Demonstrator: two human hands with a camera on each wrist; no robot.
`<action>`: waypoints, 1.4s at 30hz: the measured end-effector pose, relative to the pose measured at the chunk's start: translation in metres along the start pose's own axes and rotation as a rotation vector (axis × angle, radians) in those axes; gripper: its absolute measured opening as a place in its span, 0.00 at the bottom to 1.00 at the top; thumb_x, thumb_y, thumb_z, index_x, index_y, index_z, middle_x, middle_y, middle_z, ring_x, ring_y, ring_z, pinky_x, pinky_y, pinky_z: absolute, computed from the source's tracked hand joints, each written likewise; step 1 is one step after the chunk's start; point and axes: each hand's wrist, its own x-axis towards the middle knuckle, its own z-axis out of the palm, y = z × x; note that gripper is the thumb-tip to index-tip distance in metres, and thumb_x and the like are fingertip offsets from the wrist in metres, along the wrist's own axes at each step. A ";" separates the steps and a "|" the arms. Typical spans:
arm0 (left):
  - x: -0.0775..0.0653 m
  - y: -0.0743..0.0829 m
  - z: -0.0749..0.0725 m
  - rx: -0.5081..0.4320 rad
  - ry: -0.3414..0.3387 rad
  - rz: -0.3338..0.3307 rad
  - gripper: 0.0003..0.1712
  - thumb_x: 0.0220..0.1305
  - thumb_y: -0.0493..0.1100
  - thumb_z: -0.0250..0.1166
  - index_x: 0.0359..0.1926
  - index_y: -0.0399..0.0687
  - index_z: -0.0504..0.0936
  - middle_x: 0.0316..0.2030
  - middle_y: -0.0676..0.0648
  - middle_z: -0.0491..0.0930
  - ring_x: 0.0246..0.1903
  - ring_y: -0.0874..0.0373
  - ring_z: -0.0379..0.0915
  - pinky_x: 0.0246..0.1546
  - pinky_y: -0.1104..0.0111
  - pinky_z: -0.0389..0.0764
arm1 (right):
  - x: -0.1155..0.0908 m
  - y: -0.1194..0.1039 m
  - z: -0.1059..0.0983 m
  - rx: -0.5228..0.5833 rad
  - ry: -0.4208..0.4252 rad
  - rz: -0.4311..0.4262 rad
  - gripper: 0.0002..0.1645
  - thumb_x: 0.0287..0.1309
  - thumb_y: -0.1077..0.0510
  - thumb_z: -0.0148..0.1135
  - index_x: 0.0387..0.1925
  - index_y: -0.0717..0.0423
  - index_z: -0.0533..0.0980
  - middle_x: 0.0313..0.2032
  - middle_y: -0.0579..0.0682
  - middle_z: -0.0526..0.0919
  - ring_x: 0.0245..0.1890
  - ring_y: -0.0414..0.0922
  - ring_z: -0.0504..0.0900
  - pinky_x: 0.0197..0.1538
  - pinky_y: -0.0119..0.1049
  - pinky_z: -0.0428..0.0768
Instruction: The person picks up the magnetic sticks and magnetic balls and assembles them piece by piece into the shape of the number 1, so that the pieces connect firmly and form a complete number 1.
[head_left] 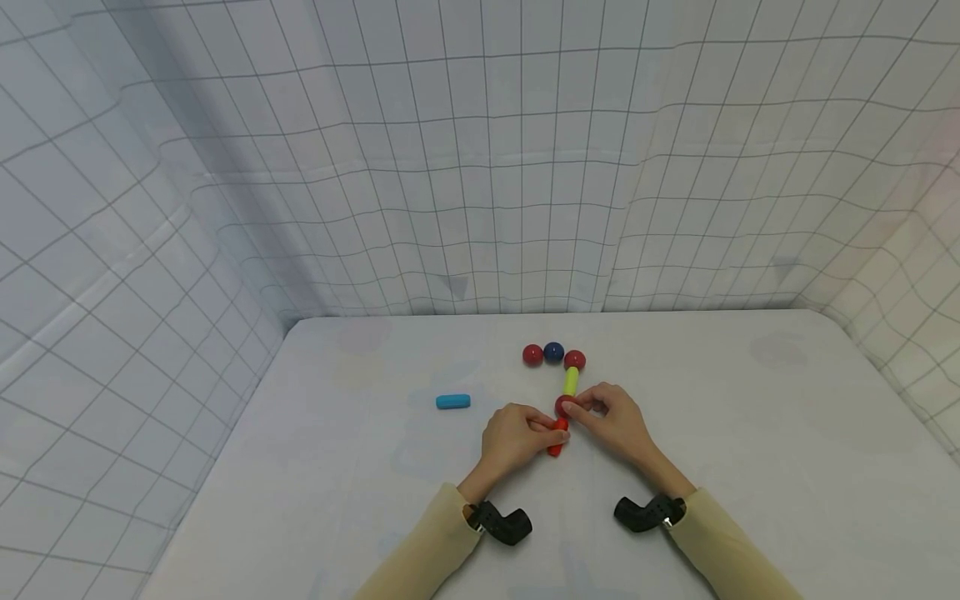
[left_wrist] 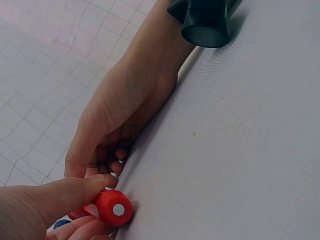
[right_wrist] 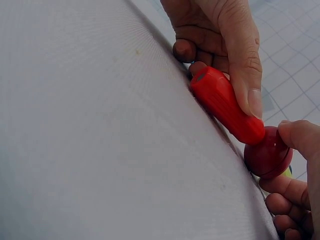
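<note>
My left hand pinches a red magnetic rod between thumb and fingers. One end of that rod meets a dark red ball; a round metal-looking disc shows in its other end in the left wrist view. With thumb and fingertips, my right hand holds the dark red ball. Beyond it a yellow-green rod leads away to a second red ball. These pieces form a line on the white table, slightly slanted.
Left of the far ball sit a dark blue ball and another red ball, side by side. A light blue rod lies apart on the white table. White grid-patterned cloth rises behind and at both sides.
</note>
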 end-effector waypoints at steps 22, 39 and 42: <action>0.001 -0.001 0.001 0.002 0.022 -0.007 0.14 0.46 0.56 0.75 0.27 0.53 0.87 0.14 0.63 0.77 0.20 0.69 0.70 0.20 0.72 0.65 | 0.001 0.000 0.002 0.008 -0.001 -0.013 0.11 0.52 0.47 0.70 0.29 0.51 0.83 0.28 0.39 0.80 0.33 0.41 0.73 0.37 0.39 0.71; -0.001 0.000 0.004 0.024 0.058 0.002 0.14 0.47 0.58 0.74 0.25 0.55 0.87 0.13 0.64 0.76 0.19 0.70 0.69 0.20 0.71 0.65 | 0.000 0.001 0.002 -0.006 0.012 -0.027 0.11 0.52 0.49 0.70 0.28 0.52 0.82 0.28 0.40 0.80 0.33 0.42 0.73 0.37 0.40 0.72; -0.001 0.000 0.005 0.030 0.067 0.007 0.12 0.47 0.57 0.74 0.25 0.56 0.88 0.13 0.65 0.76 0.19 0.71 0.69 0.20 0.71 0.65 | 0.000 0.002 0.002 -0.011 0.012 -0.026 0.11 0.52 0.49 0.70 0.28 0.52 0.82 0.28 0.41 0.80 0.33 0.42 0.73 0.37 0.40 0.72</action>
